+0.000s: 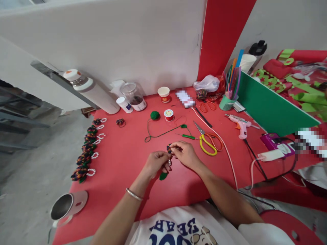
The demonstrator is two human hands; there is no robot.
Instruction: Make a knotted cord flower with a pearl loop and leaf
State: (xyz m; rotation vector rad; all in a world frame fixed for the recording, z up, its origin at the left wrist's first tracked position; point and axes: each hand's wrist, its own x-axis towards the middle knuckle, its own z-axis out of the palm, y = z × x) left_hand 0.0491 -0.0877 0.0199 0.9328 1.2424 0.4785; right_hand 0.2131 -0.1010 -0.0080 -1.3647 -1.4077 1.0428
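Over the red table, my left hand (157, 162) and my right hand (184, 153) meet with fingers closed on a small multicoloured yarn ornament (169, 148). A short string of pearl beads (169, 163) hangs at the left fingertips. Below them shows a green knitted leaf (162, 176); whether it joins the ornament is hidden. Just beyond the hands lie a green-handled crochet hook (188, 136) and a strand of green yarn from a green yarn ball (154, 115). Yellow-handled scissors (208, 144) rest to the right of my right hand.
Several yarn ornaments with pearl loops (88, 148) line the left edge, near a metal mug (70, 206). A thread spool (169, 115), paper cup (164, 94) and clear jar (134, 97) stand behind. Rightward are a pink glue gun (241, 126), cables and a pen cup (227, 102).
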